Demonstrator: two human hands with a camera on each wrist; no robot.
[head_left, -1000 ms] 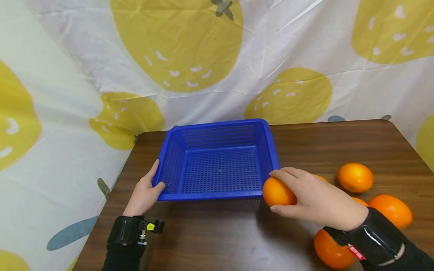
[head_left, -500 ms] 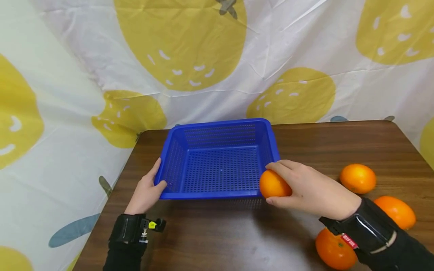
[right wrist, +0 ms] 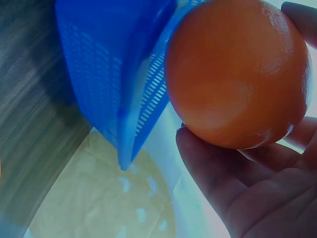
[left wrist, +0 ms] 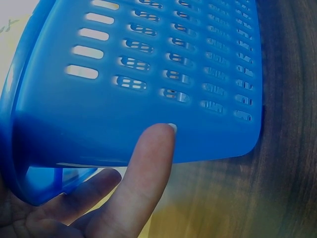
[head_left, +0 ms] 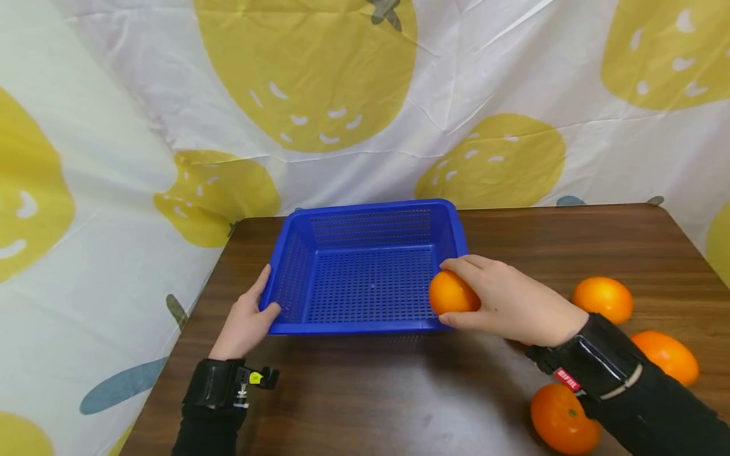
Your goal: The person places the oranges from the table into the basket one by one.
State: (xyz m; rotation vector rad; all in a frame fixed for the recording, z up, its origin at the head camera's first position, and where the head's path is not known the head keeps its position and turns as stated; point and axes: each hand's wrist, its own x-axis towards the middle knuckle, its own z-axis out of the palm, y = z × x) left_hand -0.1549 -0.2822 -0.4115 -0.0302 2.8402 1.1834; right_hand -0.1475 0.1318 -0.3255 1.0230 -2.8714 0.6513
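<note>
A blue plastic basket (head_left: 359,329) with perforated walls stands on the table, its inside bare. My left hand (head_left: 242,323) grips its left side, thumb over the rim; in the left wrist view a finger (left wrist: 151,163) lies against the outer wall. My right hand (head_left: 510,301) holds an orange (head_left: 453,293) between thumb and fingers over the basket's right front corner. The right wrist view shows this orange (right wrist: 233,74) close up, above the level of the basket rim (right wrist: 130,119).
Other oranges lie on the brown wooden table (head_left: 353,399) to the right: one farther back (head_left: 603,300), one orange (head_left: 666,356) near the right edge, and one orange (head_left: 564,418) beside my right forearm. A fruit-patterned cloth (head_left: 365,171) hangs behind the table.
My right hand has carried the orange slightly left and away from me, from beside the basket's corner to over its rim. The left hand keeps its grip on the basket.
</note>
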